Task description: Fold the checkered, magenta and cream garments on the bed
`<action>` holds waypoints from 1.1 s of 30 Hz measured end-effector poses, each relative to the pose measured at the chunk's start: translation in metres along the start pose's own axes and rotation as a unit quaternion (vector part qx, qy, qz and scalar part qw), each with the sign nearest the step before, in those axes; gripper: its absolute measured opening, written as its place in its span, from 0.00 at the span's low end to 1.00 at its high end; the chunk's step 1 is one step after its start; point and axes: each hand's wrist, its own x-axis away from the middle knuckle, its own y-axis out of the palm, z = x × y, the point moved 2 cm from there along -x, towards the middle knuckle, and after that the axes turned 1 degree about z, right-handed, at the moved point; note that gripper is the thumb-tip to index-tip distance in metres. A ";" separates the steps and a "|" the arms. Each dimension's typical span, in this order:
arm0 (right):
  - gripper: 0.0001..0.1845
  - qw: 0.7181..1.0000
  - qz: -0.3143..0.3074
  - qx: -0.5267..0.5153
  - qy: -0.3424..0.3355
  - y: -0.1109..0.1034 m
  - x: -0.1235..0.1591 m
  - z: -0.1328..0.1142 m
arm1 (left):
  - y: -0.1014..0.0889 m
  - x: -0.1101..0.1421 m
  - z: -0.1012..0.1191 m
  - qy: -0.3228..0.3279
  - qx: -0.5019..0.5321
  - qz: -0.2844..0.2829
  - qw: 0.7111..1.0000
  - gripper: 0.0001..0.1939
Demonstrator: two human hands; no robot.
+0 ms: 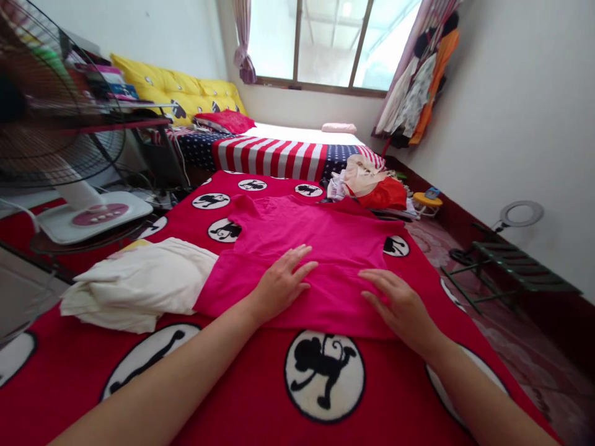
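A bright pink T-shirt (307, 238) lies spread on a red blanket with black monkey circles (260, 384). Its lower part is folded up towards the middle. My left hand (281, 282) rests flat on the shirt, fingers stretched out and slightly apart. My right hand (395, 303) also lies flat on the shirt's near edge, fingers extended. Neither hand holds anything. A folded pile of white cloth (139, 282) sits on the blanket just left of the shirt.
A heap of clothes, red and cream (372, 183), lies at the blanket's far right. A standing fan (60, 142) is at the left. Beyond is a striped bed (274, 155) with yellow pillows. A green folding rack (506, 266) and ring light (520, 214) stand right.
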 end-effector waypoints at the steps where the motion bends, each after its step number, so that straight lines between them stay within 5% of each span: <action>1: 0.22 0.999 -0.045 0.013 -0.005 0.005 0.004 -0.002 | -0.001 0.002 0.002 0.030 0.015 -0.023 0.999 0.20; 3: 0.28 0.991 -0.093 0.083 0.052 0.014 0.012 0.003 | -0.002 0.006 0.005 0.058 0.039 -0.070 0.995 0.22; 6: 0.35 0.964 -0.074 0.191 0.170 0.017 0.018 0.012 | -0.004 0.010 0.007 0.010 0.037 -0.087 0.995 0.30; 9: 0.36 0.975 -0.067 0.181 0.109 0.016 0.017 0.002 | -0.004 0.012 0.006 -0.028 0.020 -0.092 0.995 0.31; 12: 0.35 0.986 -0.126 0.106 0.010 0.020 0.016 -0.009 | -0.003 0.018 0.001 -0.073 0.005 -0.109 0.991 0.32; 16: 0.32 0.983 -0.101 0.128 0.080 0.023 0.005 -0.010 | -0.009 0.029 -0.018 -0.172 -0.035 -0.091 0.980 0.40; 19: 0.27 0.993 -0.063 0.090 0.032 0.022 -0.011 -0.033 | -0.020 0.032 -0.036 -0.239 -0.060 -0.048 0.968 0.34; 23: 0.27 0.992 -0.108 -0.009 -0.063 0.029 -0.022 -0.070 | -0.034 0.032 -0.053 -0.291 -0.072 -0.031 0.954 0.17; 28: 0.28 0.990 -0.115 0.070 0.037 0.037 -0.019 -0.072 | -0.039 0.033 -0.061 -0.314 -0.101 -0.016 0.944 0.08; 33: 0.30 0.988 -0.102 0.106 0.038 0.038 -0.013 -0.067 | -0.044 0.034 -0.058 -0.328 -0.134 -0.004 0.935 0.06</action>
